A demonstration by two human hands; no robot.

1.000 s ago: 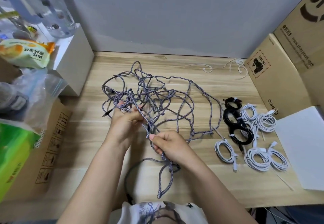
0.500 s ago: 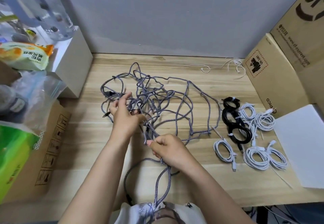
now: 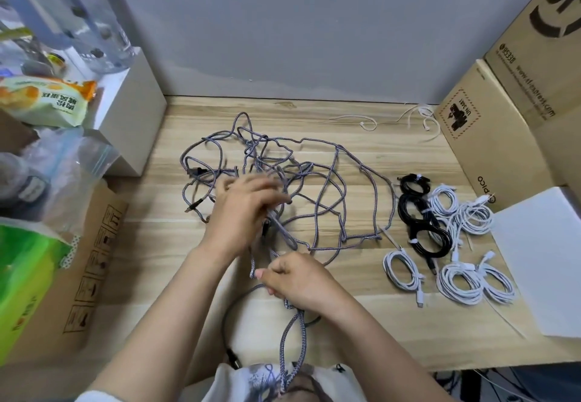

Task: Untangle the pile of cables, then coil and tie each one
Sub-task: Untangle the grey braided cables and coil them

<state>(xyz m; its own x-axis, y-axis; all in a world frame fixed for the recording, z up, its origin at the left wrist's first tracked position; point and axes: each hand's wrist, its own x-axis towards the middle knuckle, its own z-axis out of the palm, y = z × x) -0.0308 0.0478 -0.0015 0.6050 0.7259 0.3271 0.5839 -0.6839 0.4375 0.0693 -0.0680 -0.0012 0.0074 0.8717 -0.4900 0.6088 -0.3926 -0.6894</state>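
While her right hand (image 3: 298,279) pinches a braided strand running toward her, the blurred left hand (image 3: 245,213), nearer the tangle (image 3: 283,181), grips unclear.

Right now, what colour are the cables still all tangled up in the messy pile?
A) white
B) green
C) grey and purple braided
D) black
C: the tangled pile under the left hand and right hand is grey-purple braided cable, while the white coils and black coils already lie tied to the right on the table.
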